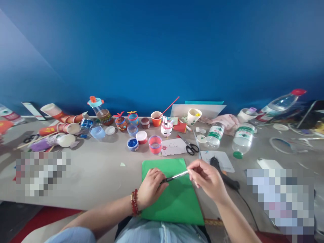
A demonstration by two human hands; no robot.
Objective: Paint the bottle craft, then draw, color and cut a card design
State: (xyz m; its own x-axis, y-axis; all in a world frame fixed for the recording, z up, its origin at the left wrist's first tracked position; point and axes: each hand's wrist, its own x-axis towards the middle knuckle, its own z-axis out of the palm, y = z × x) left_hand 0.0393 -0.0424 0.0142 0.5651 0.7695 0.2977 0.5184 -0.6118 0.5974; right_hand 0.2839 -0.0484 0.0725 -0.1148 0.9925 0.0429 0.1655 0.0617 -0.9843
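Observation:
A slim pen [176,176], black at one end and silvery-white toward the other, is stretched between my two hands over a green sheet [174,202]. My left hand [153,185], with a red bead bracelet at the wrist, is closed round the black end. The silvery end is pinched by the thumb and fingers of my right hand [206,179]; its tip is hidden there. Just beyond the sheet lie a white paper cutout [174,147] with drawn marks and black-handled scissors [192,149]. A black glue gun [227,179] rests to the right of my right hand.
Paint jars [133,144], a pink-red cup [155,145] and a white cup of markers [167,129] stand beyond the sheet. Plastic bottles [243,140] are at right, decorated paper cups [60,128] at left. A cord [249,209] trails off the front edge. A blue wall closes the back.

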